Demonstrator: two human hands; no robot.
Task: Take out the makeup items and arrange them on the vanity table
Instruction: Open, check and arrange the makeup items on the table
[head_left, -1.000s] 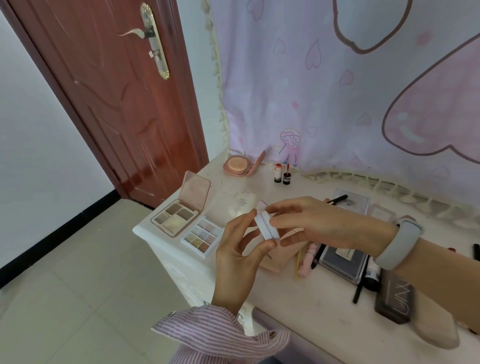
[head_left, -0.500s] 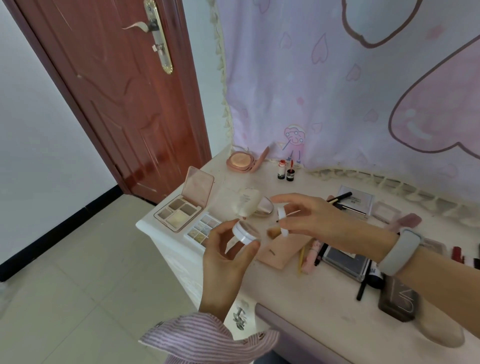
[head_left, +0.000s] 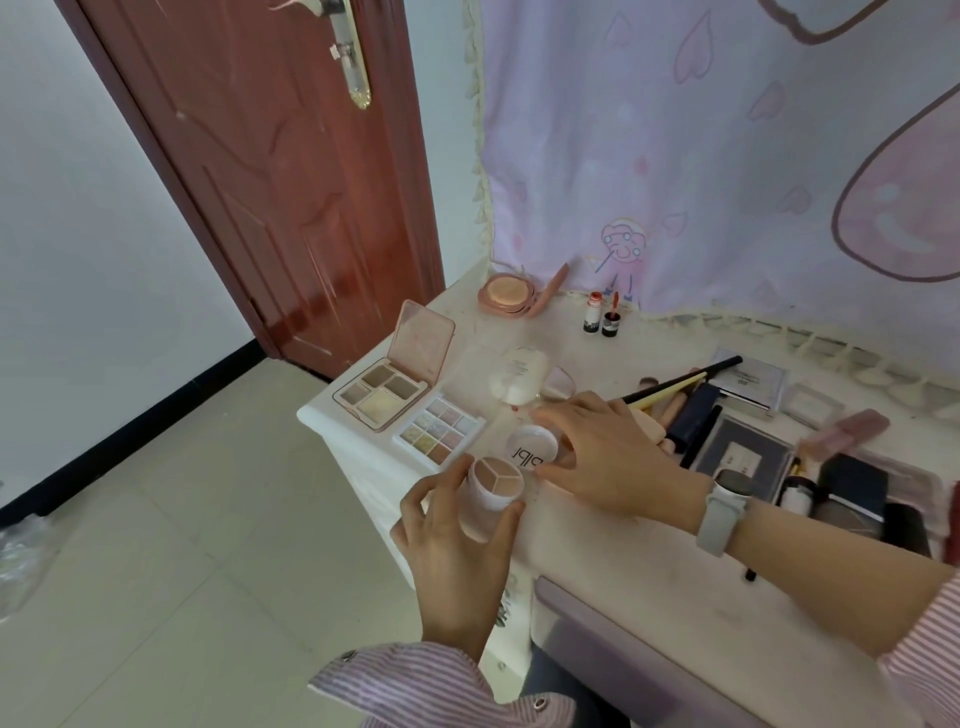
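My left hand (head_left: 457, 540) grips a small white round jar (head_left: 493, 483) with three concealer shades, held open over the near left edge of the white vanity table (head_left: 649, 577). My right hand (head_left: 597, 457) holds the jar's white lid (head_left: 532, 447) down on the table just beyond the jar, lettering facing up. Two open eyeshadow palettes lie at the left corner: a pink one (head_left: 387, 387) with its lid raised and a white one (head_left: 439, 434).
A round pink compact (head_left: 506, 293) and two small lip tint bottles (head_left: 600, 314) stand at the back. Brushes (head_left: 675, 384), dark palettes (head_left: 743, 457) and boxes crowd the right. A white cushion case (head_left: 519, 379) sits behind the lid. A brown door (head_left: 270, 182) is at left.
The lid has come off the jar. My right hand moved down and set the lid on the table while my left hand lowered the open jar toward the table's edge.
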